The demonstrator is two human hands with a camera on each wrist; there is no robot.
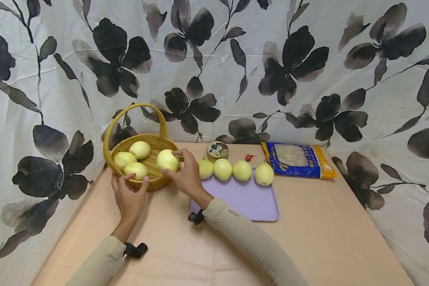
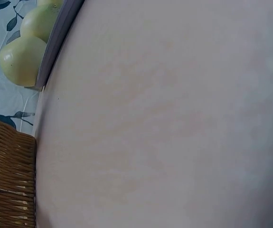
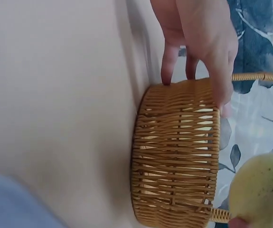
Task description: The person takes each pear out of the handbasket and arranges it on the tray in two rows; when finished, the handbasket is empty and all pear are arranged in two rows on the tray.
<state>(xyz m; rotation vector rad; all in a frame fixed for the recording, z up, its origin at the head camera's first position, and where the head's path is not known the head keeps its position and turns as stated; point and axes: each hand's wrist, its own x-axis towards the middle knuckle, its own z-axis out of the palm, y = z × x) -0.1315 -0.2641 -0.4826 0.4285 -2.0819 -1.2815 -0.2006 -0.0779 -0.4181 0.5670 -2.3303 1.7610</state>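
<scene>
A yellow wicker basket (image 1: 159, 184) with a tall arched handle stands at the back left of the table, three pale green pears (image 1: 140, 149) inside. My left hand (image 1: 129, 198) grips its near left rim; the right wrist view shows that hand's thumb at the rim and fingers against the wicker side (image 3: 174, 156). Between thumb and fingers, my right hand (image 1: 188, 174) holds another pear (image 1: 167, 160) over the basket's right side. The right wrist view catches this pear (image 3: 257, 192) at its edge. Several pears (image 1: 242, 171) line the far side of a purple tray (image 1: 241, 202).
Behind the row of pears is a round tin (image 1: 217, 150), with a small red lollipop (image 1: 249, 157) to its right. A blue and yellow food bag (image 1: 294, 159) lies at the back right. Floral cloth (image 1: 236, 79) hangs behind the table.
</scene>
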